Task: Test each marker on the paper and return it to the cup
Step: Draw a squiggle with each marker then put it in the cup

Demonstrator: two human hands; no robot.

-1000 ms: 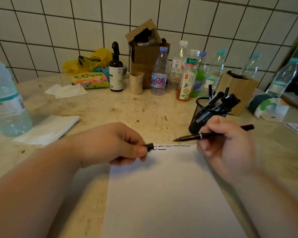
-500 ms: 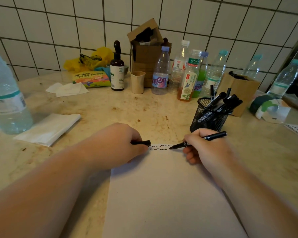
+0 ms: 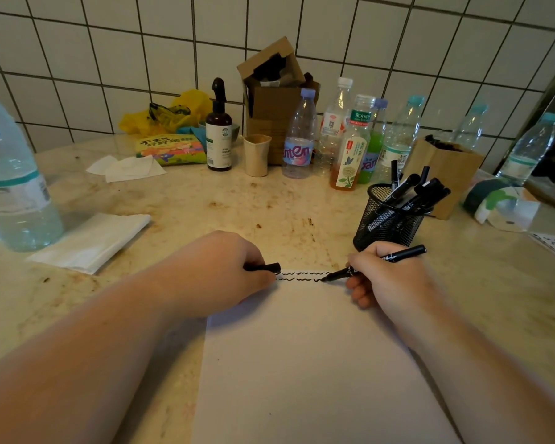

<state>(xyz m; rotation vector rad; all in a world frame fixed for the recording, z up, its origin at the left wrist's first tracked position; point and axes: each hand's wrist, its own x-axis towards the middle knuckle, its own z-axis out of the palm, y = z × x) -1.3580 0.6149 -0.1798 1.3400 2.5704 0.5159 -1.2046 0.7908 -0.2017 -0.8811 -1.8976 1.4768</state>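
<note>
Marker tip on paper, cap held aside.

Right hand (image 3: pixel 388 277), right of frame centre, curled round a black marker (image 3: pixel 375 264), fingers closed on its barrel, knuckles up, heel of the hand resting on the paper (image 3: pixel 302 363); tip pointing left and touching the sheet at the end of the lower of two wavy black lines (image 3: pixel 302 276) along the top edge, back end angled up to the right. Left hand (image 3: pixel 225 270), at frame centre, fisted palm down on the sheet's upper left corner, fingers pinched shut on the cap (image 3: pixel 265 268), which pokes out to the right just beside the start of the lines. Both forearms reaching in from the lower corners. Mesh cup (image 3: pixel 386 219) just above the right hand, upright on the counter (image 3: pixel 205 213), full of black markers leaning right.
</note>
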